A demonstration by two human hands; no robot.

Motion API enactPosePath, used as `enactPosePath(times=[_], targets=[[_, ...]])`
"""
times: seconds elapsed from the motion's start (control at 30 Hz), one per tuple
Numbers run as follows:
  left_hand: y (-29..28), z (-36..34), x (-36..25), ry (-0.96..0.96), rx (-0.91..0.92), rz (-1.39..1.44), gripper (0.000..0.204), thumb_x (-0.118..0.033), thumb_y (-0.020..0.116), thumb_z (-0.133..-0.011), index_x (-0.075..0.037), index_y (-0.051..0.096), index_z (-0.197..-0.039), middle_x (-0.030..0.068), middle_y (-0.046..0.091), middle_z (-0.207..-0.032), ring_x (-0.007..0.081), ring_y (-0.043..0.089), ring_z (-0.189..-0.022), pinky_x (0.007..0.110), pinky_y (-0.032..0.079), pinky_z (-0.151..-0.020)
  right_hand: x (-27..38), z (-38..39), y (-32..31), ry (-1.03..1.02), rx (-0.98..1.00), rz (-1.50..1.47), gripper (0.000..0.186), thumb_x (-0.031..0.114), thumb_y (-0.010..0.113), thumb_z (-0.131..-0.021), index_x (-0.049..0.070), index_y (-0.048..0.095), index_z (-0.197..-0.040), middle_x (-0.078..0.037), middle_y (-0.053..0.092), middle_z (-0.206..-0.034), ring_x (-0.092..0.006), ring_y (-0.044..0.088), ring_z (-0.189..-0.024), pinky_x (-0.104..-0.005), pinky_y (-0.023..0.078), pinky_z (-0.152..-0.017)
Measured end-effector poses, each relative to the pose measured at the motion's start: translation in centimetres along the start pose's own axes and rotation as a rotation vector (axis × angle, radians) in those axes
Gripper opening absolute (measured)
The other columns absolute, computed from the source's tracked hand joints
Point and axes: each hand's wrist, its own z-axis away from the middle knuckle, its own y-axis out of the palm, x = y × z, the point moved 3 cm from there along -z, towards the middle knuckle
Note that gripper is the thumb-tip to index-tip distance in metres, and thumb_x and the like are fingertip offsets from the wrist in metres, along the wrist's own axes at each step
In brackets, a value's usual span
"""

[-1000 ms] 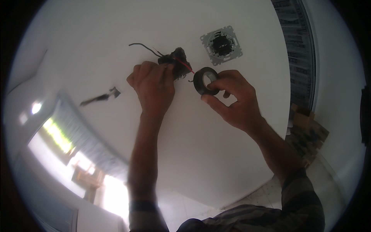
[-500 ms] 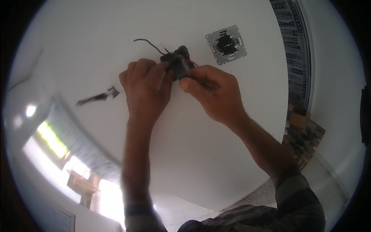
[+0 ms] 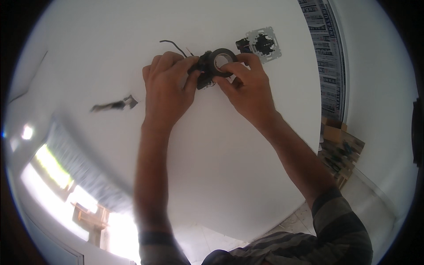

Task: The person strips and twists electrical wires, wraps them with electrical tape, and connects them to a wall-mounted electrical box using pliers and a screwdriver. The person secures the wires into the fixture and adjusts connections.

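Observation:
My left hand (image 3: 168, 90) is closed on a dark bundled piece (image 3: 202, 70), its exact kind hidden by the fingers. A thin dark wire (image 3: 173, 44) curves out past the far side of my left fingers. Just to the right, my right hand (image 3: 252, 86) grips a roll of black electrical tape (image 3: 214, 62), its round hole facing up, with fingers at its right rim. The roll is against the dark piece. Beyond my right hand is a switch insert with a grey metal mounting frame (image 3: 274, 52); a dark block (image 3: 243, 45) shows at its left side.
A slim dark object with a flared grey end (image 3: 115, 105) lies left of my left hand on the white table (image 3: 212, 145). Past the table's right edge are a printed grey panel (image 3: 329, 66), a cardboard box (image 3: 333, 130) and a board with small items (image 3: 342, 154).
The tape roll has turned so its ring and hole show. My right hand has shifted slightly away and right. The mounting frame looks narrower, with a dark block now visible beside it.

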Motion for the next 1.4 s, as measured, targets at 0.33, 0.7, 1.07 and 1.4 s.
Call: enactPosePath(times=[0.33, 0.7, 1.07, 1.4], targets=[[0.1, 0.0, 0.3, 0.034, -0.001, -0.025, 0.023, -0.008, 0.081, -0.085, -0.011, 0.081, -0.108, 0.0007, 0.067, -0.093, 0.0202, 0.061, -0.096, 0.037, 0.04, -0.087, -0.1, -1.4, 0.2, -0.15, 0.086, 0.119, 0.032, 0.012, 0.084, -0.085, 0.008, 0.069, -0.114, -0.02, 0.054, -0.125, -0.0359, 0.073, -0.089, -0.0419, 0.064, -0.075], [0.5, -0.3, 0.3, 0.048, -0.056, 0.007, 0.02, -0.008, 0.083, -0.082, -0.01, 0.08, -0.102, 0.0015, 0.067, -0.09, 0.0203, 0.061, -0.092, 0.038, 0.04, -0.085, -0.5, -2.0, -0.1, -0.184, 0.061, 0.067, 0.029, 0.014, 0.084, -0.086, 0.008, 0.07, -0.111, -0.021, 0.056, -0.124, -0.0355, 0.073, -0.092, -0.0418, 0.063, -0.077], [0.8, -0.3, 0.4, 0.067, -0.088, -0.013, 0.013, -0.007, 0.081, -0.083, -0.009, 0.077, -0.095, 0.0023, 0.066, -0.09, 0.0214, 0.061, -0.092, 0.038, 0.042, -0.084, -0.1, -2.2, -0.3, -0.227, 0.087, 0.104, 0.028, 0.014, 0.083, -0.086, 0.007, 0.07, -0.11, -0.019, 0.055, -0.124, -0.0354, 0.072, -0.094, -0.0424, 0.063, -0.077], [1.8, 0.4, 0.6, 0.076, -0.048, -0.11, 0.011, -0.009, 0.08, -0.084, -0.01, 0.075, -0.093, 0.0009, 0.064, -0.089, 0.0222, 0.059, -0.09, 0.04, 0.04, -0.082, -0.1, -2.2, -0.7, -0.214, 0.216, 0.28, 0.032, 0.013, 0.083, -0.085, 0.005, 0.07, -0.113, -0.017, 0.052, -0.118, -0.0336, 0.07, -0.093, -0.0419, 0.063, -0.079]])
